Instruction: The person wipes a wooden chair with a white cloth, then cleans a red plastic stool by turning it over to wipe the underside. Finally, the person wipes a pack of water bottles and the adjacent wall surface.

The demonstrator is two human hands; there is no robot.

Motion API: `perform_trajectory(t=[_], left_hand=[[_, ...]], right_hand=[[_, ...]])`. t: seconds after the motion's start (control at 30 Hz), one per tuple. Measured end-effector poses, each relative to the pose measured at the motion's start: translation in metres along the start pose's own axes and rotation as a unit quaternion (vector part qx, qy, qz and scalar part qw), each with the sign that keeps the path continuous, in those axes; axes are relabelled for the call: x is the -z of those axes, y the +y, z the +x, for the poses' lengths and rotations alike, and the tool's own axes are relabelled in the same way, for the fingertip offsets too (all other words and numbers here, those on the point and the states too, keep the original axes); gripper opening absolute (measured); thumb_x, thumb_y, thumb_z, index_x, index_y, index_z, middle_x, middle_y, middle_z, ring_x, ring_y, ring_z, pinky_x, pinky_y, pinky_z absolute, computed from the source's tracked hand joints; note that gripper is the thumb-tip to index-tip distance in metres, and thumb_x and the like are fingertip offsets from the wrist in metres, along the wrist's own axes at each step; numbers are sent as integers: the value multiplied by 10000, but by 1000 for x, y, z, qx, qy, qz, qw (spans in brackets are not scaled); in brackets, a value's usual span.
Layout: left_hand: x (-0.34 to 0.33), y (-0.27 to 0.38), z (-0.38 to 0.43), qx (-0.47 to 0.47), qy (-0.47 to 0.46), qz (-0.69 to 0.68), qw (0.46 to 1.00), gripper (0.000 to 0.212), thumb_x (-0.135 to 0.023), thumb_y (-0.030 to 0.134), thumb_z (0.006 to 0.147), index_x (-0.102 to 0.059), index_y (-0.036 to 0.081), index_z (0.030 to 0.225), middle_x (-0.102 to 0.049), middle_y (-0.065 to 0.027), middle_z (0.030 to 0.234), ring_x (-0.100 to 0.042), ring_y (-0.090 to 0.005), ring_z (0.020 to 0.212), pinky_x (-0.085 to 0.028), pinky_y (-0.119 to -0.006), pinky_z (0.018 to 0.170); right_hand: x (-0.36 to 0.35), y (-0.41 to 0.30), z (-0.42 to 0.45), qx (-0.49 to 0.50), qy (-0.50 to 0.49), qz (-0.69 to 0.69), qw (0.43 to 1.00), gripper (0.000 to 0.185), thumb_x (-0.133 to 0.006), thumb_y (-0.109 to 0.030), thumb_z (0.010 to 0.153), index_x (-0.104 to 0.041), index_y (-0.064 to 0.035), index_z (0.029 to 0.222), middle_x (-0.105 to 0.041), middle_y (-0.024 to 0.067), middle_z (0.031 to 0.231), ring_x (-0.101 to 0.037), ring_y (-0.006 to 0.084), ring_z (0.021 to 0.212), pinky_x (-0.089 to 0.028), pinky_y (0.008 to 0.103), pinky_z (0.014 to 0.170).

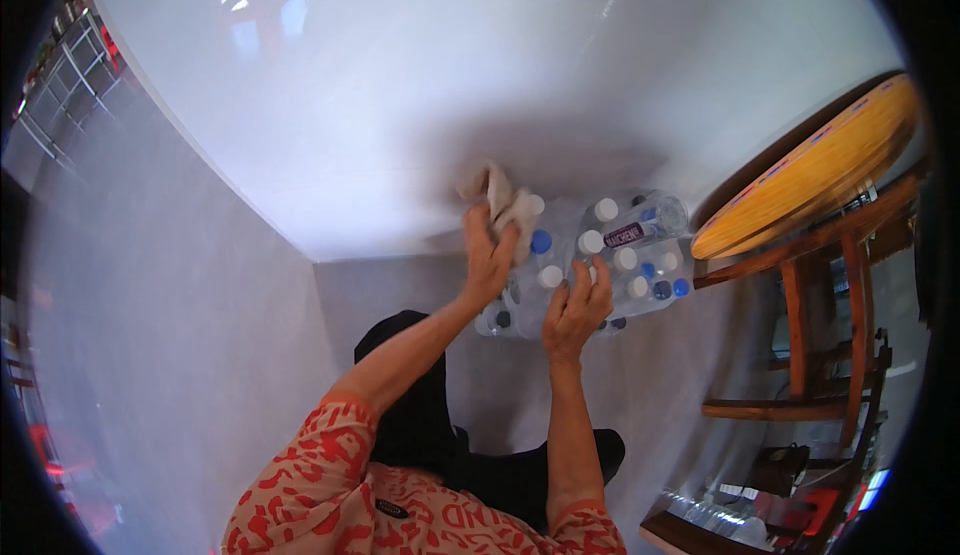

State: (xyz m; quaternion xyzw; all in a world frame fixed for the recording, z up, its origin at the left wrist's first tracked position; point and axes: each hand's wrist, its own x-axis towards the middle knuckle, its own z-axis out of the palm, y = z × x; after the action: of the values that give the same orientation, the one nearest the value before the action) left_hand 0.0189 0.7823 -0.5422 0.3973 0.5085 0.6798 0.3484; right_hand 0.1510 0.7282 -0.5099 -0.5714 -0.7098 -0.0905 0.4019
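Note:
A crumpled beige cloth (496, 189) is in my left hand (489, 259), held above the left end of a group of clear plastic bottles (637, 285). The bottles stand close together against the white wall, with white, blue and dark caps. One clear bottle with a dark label (624, 235) lies across the top of the group, its white cap (590, 241) pointing left. My right hand (577, 311) reaches over the front bottles, fingers apart, next to a partly hidden white cap. Whether its fingertips press on the bottles is hard to tell.
A round yellow board (810, 169) leans at the wall on the right. Beside it stands wooden furniture (859, 330); more clear bottles (720, 519) lie lower right. The white wall (360, 105) rises straight ahead from the grey floor (187, 375). A metal frame (79, 67) stands far left.

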Motion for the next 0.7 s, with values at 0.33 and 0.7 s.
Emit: perform_trajectory(t=[0.33, 0.7], left_hand=[[-42, -85, 5, 2, 112, -41, 993, 371, -505, 254, 912, -510, 31, 1208, -409, -213, 1243, -423, -369, 1128, -324, -379, 997], [-13, -133, -83, 249, 68, 242, 935, 392, -554, 207, 828, -486, 43, 1177, -464, -268, 1101, -487, -427, 988, -391, -455, 866]], right_hand=[[-8, 12, -6, 4, 12, 4, 1000, 353, -579, -81, 745, -596, -42, 1096, -478, 181, 1263, -459, 315, 1100, -312, 407, 913], [-4, 11, -3, 14, 5, -20, 1000, 321, -554, -49, 734, -594, -48, 1052, -437, 191, 1256, -456, 339, 1062, -353, 414, 882]])
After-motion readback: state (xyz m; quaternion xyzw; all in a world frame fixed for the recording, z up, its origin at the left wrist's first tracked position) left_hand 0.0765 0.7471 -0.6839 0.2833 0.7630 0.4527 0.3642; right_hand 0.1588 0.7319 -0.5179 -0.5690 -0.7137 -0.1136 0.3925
